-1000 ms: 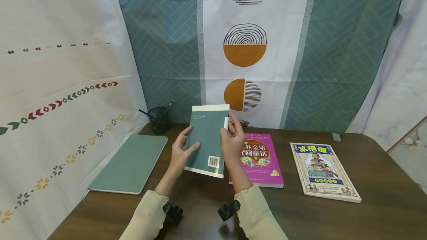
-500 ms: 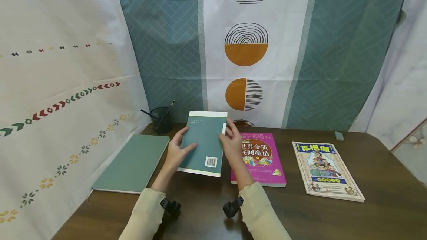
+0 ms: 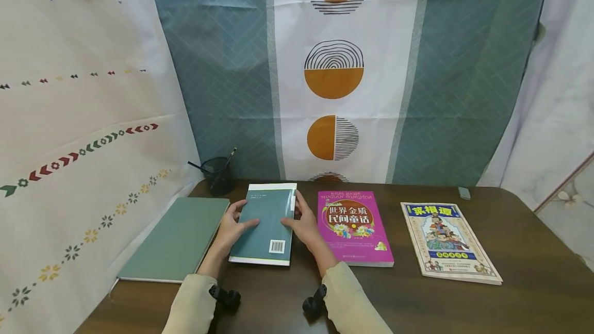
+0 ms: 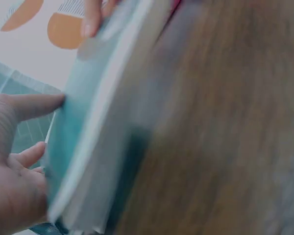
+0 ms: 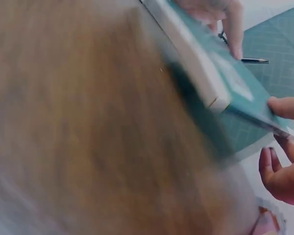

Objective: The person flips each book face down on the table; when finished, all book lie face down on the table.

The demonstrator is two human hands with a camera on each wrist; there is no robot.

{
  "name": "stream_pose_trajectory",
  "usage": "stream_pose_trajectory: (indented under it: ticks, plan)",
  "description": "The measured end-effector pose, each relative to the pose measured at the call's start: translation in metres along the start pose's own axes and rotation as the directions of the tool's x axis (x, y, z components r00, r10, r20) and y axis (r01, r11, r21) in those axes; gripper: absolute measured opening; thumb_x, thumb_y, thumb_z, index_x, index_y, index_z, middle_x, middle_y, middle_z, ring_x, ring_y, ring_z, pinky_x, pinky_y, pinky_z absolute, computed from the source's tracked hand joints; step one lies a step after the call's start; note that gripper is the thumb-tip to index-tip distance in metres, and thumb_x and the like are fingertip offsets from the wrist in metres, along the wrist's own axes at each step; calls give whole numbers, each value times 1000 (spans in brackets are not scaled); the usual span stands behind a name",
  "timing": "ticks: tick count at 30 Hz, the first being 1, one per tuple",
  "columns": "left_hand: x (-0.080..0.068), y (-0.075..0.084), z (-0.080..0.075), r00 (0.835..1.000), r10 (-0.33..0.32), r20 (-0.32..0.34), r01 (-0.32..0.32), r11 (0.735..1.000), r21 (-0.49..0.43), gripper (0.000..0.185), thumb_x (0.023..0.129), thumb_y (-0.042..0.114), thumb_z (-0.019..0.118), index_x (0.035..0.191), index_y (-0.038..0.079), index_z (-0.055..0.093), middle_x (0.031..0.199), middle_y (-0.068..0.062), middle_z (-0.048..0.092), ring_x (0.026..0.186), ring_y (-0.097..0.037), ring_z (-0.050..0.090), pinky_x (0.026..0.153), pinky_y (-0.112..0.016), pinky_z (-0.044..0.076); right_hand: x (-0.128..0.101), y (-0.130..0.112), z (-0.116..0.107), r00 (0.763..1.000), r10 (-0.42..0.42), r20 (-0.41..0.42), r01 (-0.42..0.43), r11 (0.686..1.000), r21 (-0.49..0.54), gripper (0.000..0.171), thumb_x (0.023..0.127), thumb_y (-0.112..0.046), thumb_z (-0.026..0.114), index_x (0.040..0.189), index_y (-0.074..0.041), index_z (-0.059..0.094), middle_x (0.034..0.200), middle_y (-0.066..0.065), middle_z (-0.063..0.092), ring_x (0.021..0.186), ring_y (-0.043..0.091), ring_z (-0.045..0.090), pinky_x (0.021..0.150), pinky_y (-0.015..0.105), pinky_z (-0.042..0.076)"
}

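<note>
The dark wooden counter [image 3: 487, 303] carries, from the person's left to right, a flat grey-green notebook [image 3: 176, 238], the teal paperback book with a barcode on its back cover [image 3: 266, 223], a magenta paperback [image 3: 353, 227] and a yellow-bordered illustrated booklet [image 3: 447, 241]; a black mesh pen cup [image 3: 218, 174] stands at the back edge. The teal paperback lies between the notebook and the magenta book, held at both long edges, its near end at or just above the counter. The left hand [image 3: 230, 228] holds the left edge, thumb laid on the cover, fingers beneath; the right hand [image 3: 306, 223] holds the right edge likewise. Each grip is a light pinch, partly closed round the edge. Judged from its thickness, the book is light, moderately stiff along the spine and flexible at the open edge; the cover looks smooth, so a hold on both edges suits it best. Both wrist views are blurred; whether the underside touches the counter cannot be determined, and the cover text is illegible.
</note>
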State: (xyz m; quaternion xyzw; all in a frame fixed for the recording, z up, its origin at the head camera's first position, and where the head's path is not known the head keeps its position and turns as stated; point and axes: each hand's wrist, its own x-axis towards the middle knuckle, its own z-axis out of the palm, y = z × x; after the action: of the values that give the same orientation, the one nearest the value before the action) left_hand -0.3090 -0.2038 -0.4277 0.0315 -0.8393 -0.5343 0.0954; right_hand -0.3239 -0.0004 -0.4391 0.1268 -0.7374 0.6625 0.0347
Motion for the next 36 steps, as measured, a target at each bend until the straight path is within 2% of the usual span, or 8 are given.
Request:
stream_pose_trajectory:
  ticks: [3,5,8,12,16,23,29,36]
  plan:
    - [1,-2,-1,999,-14,30,14,1000,10,72,82,14,74,144,4,40,114,-27,60,93,-28,60,74,-32,52,1,4,2,999,32,-9,-33,999,-11,89,81,-1,71,155,-9,22,146,21,48,138,40,39,107,51,42]
    - [1,-5,-2,998,-41,45,40,999,18,73,82,14,75,145,6,40,113,-25,60,96,-28,58,77,-34,52,1,7,3,998,69,-9,-69,997,-17,90,81,-2,71,156,-12,22,150,20,43,145,40,30,113,53,34]
    - [2,-9,-4,995,-73,70,71,997,30,73,83,14,74,147,7,39,116,-23,58,106,-31,55,88,-42,49,0,11,4,993,117,7,-117,993,-22,91,82,-5,72,156,-16,21,154,19,37,148,39,22,117,55,27]
    - [2,-17,-6,986,-123,108,122,992,17,75,83,10,72,149,7,36,134,-27,50,123,-39,47,102,-57,40,-2,17,8,991,133,26,-130,988,-88,90,83,-9,73,157,-15,20,155,20,35,148,40,23,118,55,26]
    - [0,-22,-4,979,-169,116,170,985,-1,77,81,3,72,149,5,35,144,-30,43,129,-42,44,106,-58,37,-3,23,13,996,93,10,-88,972,-220,87,83,-12,73,155,-6,24,152,20,40,143,41,32,115,54,31]
    - [3,-20,1,986,-136,93,138,990,-14,79,79,-1,71,149,1,34,153,-28,33,139,-44,34,113,-58,30,2,23,15,998,41,-53,-55,949,-309,79,82,-12,74,150,-1,34,148,24,45,138,43,40,113,54,35]
    - [3,-23,5,987,-126,100,124,992,27,81,77,1,72,149,-1,34,151,-30,35,137,-44,37,112,-58,32,-3,23,15,995,72,-73,-95,916,-390,70,82,-17,73,142,4,44,145,32,42,137,47,39,111,57,36]
    - [2,-22,6,990,-97,101,92,994,54,80,77,0,72,146,-7,33,151,-33,33,139,-47,34,114,-58,30,0,24,14,997,44,-70,-69,911,-407,69,81,-14,73,141,7,45,147,28,42,140,44,35,114,56,32]
